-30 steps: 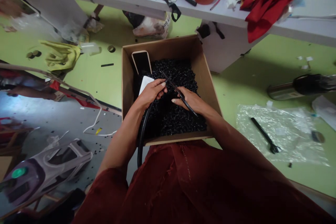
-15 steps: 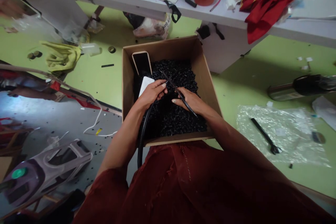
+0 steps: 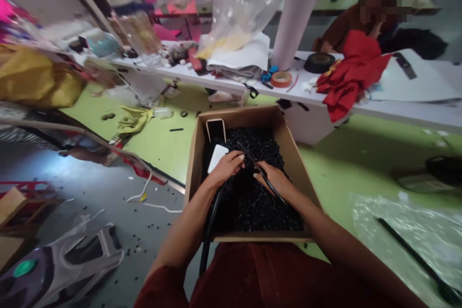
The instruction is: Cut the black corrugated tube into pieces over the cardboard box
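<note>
A cardboard box (image 3: 191, 163) in front of me holds a heap of small black pieces (image 3: 252, 207). Above the heap, my left hand (image 3: 229, 166) is closed, pinching a long black ribbed tube (image 3: 212, 211) near its end. The tube hangs down past my left forearm and over the box's near edge. Dark scissors (image 3: 267, 180) lie in the grip of my right hand (image 3: 276, 178), their blades pointing toward my left fingertips. How far the blades are apart is too small to tell. Beside my left hand are a white flat object (image 3: 218, 158) and a phone-like framed object (image 3: 216, 131).
A white shelf (image 3: 303, 94) crosses behind the box, bearing orange tape (image 3: 281, 79), red cloth (image 3: 352, 74) and plastic wrapping. Clear plastic with a black strip (image 3: 411, 248) lies right. A purple-grey stool (image 3: 72, 269) is on the floor left. Another person (image 3: 339, 33) sits beyond the shelf.
My view has tilted up, so the box and hands appear lower and the far room shows. Both hands keep nearly the same hold on the tube and scissors.
</note>
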